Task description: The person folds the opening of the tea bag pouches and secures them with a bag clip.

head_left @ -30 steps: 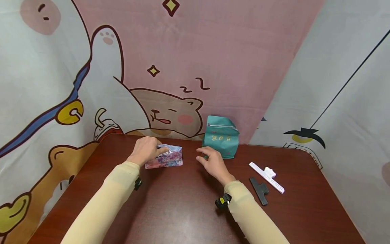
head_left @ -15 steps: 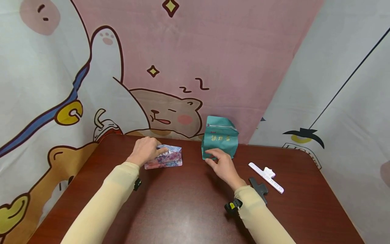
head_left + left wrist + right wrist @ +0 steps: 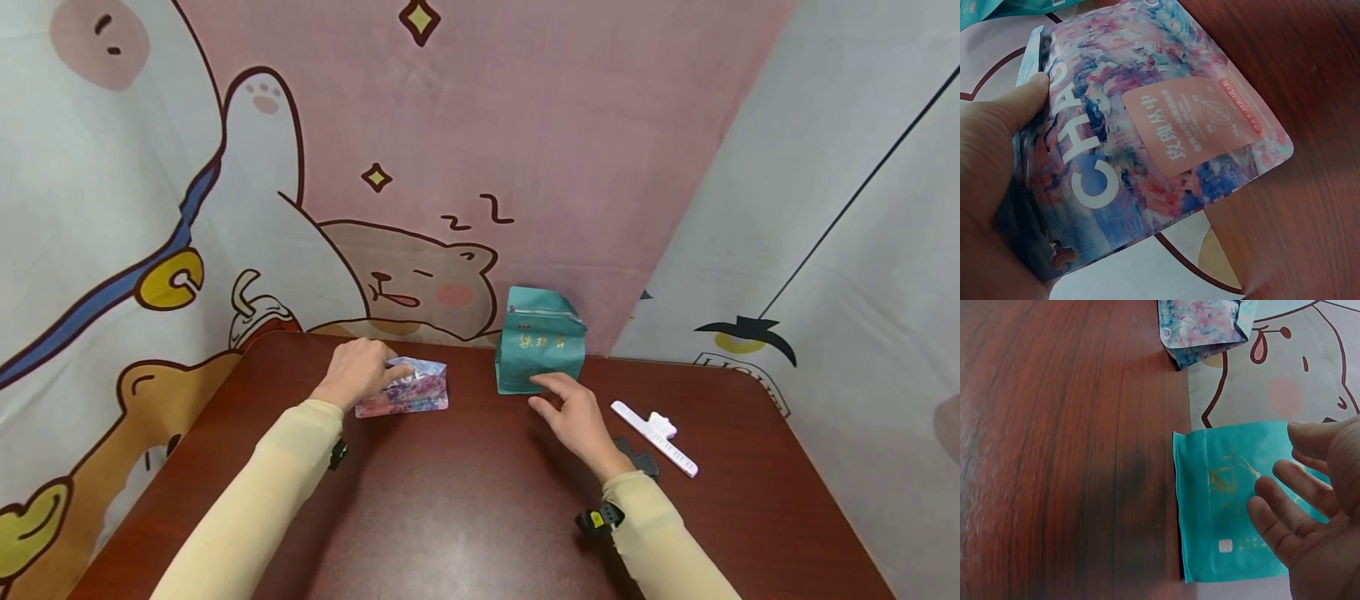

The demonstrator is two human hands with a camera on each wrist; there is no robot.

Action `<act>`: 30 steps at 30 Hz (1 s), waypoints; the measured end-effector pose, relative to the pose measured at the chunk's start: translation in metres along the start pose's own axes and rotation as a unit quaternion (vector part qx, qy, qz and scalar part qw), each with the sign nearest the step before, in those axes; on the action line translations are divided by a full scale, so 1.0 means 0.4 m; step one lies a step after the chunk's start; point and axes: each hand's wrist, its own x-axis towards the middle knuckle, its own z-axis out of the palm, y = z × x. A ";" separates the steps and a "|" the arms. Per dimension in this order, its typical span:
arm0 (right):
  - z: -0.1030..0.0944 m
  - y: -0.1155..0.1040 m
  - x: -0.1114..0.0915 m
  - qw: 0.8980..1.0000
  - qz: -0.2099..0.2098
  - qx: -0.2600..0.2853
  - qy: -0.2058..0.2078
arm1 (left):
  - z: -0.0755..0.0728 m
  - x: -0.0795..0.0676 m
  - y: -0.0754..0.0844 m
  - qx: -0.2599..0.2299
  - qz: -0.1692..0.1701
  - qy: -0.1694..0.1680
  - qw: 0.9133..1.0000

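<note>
My left hand (image 3: 357, 373) grips the top edge of a multicoloured foil pouch (image 3: 411, 392) on the table. In the left wrist view the thumb lies along the top of the pouch (image 3: 1110, 75), beside its large white letters; the fingers behind are hidden. My right hand (image 3: 576, 418) is held over the table with loosely bent fingers and nothing in them. Behind it stands a teal pouch (image 3: 542, 343) with gold characters, apart from the hand as far as I can tell. A black bag clip (image 3: 643, 463) is partly hidden beyond the right wrist, and a white bag clip (image 3: 662, 435) lies farther right.
The dark red wooden table (image 3: 442, 500) ends at a cartoon-printed cloth (image 3: 600, 150) hanging close behind the teal pouch. More of this cloth hangs at the left and right sides of the table.
My right hand has moved rightward and slightly nearer, from the teal pouch's left side toward the clips, and now partly covers the black one. The left hand and its pouch have stayed put.
</note>
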 end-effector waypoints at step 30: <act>-0.081 0.037 -0.070 0.998 -0.005 -0.067 0.018 | 0.000 0.001 0.004 0.009 0.001 0.000 1.000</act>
